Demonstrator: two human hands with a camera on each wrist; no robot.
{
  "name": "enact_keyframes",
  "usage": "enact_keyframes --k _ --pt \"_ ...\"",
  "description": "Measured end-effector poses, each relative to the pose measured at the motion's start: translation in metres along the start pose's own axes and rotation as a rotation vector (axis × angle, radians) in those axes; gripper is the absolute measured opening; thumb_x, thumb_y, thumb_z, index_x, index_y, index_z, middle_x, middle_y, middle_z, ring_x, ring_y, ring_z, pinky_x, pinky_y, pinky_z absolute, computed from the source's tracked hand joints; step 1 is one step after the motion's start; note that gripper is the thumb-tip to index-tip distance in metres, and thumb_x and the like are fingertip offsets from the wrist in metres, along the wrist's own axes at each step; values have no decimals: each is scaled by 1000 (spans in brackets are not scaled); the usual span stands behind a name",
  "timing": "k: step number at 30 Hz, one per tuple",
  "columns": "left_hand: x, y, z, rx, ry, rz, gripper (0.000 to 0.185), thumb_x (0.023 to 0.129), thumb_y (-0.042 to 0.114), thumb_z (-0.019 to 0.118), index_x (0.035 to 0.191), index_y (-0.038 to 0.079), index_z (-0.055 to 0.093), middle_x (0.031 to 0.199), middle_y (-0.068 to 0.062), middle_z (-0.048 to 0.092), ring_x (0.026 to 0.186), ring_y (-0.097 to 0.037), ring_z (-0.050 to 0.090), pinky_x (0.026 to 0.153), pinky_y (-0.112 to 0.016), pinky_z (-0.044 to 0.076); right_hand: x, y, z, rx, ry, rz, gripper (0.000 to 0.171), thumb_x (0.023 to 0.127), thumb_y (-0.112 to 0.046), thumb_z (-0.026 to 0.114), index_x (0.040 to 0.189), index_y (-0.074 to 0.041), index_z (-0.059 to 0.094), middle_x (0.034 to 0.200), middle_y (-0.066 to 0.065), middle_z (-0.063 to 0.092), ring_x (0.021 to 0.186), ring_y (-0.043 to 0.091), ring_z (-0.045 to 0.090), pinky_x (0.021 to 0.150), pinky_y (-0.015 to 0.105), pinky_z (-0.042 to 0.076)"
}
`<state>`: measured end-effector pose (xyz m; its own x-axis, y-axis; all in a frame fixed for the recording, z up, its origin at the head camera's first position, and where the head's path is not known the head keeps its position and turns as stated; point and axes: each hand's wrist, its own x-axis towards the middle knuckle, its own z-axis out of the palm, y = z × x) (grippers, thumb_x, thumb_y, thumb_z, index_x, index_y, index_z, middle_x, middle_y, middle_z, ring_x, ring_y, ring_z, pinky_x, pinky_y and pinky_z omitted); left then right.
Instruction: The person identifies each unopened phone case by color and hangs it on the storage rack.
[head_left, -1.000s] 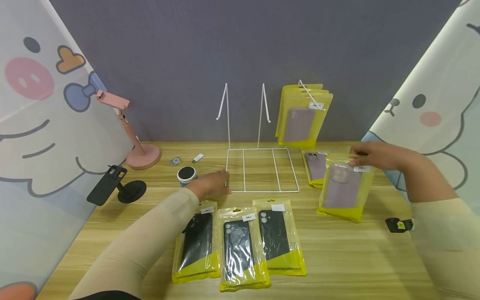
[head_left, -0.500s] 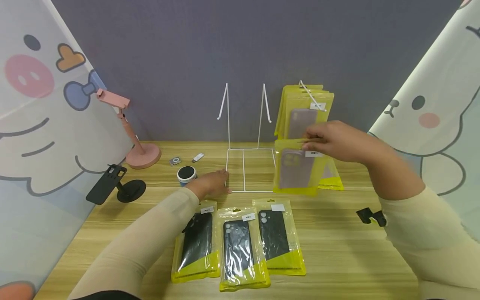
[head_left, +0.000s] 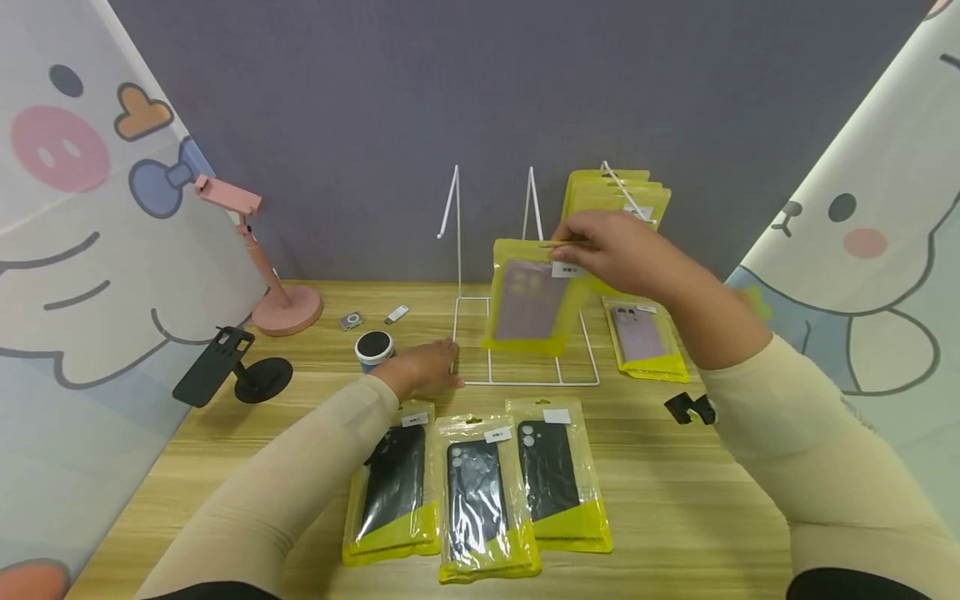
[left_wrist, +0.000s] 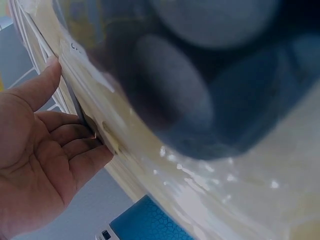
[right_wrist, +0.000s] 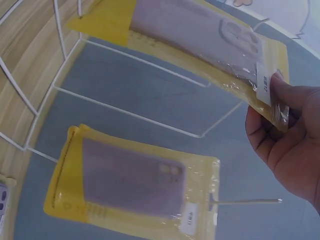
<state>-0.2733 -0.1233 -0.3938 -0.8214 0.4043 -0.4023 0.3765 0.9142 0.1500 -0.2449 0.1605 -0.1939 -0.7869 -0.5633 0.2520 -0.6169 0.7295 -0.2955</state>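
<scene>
My right hand pinches the top edge of a yellow packet holding a mauve phone case, up in the air in front of the middle hook of a white wire rack. In the right wrist view the same hand grips that packet by its label corner. Behind it, more yellow packets hang on the rack's right hook. My left hand lies on the table with relaxed fingers against the rack's front left corner. In the left wrist view the left hand's fingers touch the wire and hold nothing.
Three packets with black cases lie in a row at the front. One mauve packet lies right of the rack. A pink stand, a black stand, a round tin and a black clip sit on the wooden table.
My right hand has lifted the mauve packet off the table on the right and carried it left and up towards the rack's middle hook. My left hand has stayed put.
</scene>
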Motion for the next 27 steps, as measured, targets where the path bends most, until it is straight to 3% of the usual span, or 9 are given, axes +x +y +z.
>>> enact_keyframes --k 8,14,21,27 --pt "0 1 1 -4 13 10 81 99 46 54 156 0 20 163 -18 13 151 -33 15 123 -46 18 17 13 8 19 -19 85 18 100 -27 59 106 -12 66 105 4 69 92 21 60 82 40 49" --pt "0 4 2 -10 9 24 81 99 46 54 155 -1 20 163 -19 13 151 -34 16 122 -46 19 5 14 6 51 6 41 19 100 -26 58 108 -11 68 107 4 69 98 20 62 86 42 51" --pt "-2 1 0 -6 12 16 80 99 45 53 155 -1 19 163 -19 13 150 -34 16 123 -45 19 -2 5 1 44 83 -33 18 100 -23 58 104 -9 68 101 5 69 86 20 58 78 39 47" --pt "-2 -2 2 2 14 16 80 99 45 53 155 -2 20 163 -20 14 150 -35 17 122 -45 20 10 4 3 4 48 -17 21 102 -22 55 109 -8 68 106 7 69 92 22 59 83 40 48"
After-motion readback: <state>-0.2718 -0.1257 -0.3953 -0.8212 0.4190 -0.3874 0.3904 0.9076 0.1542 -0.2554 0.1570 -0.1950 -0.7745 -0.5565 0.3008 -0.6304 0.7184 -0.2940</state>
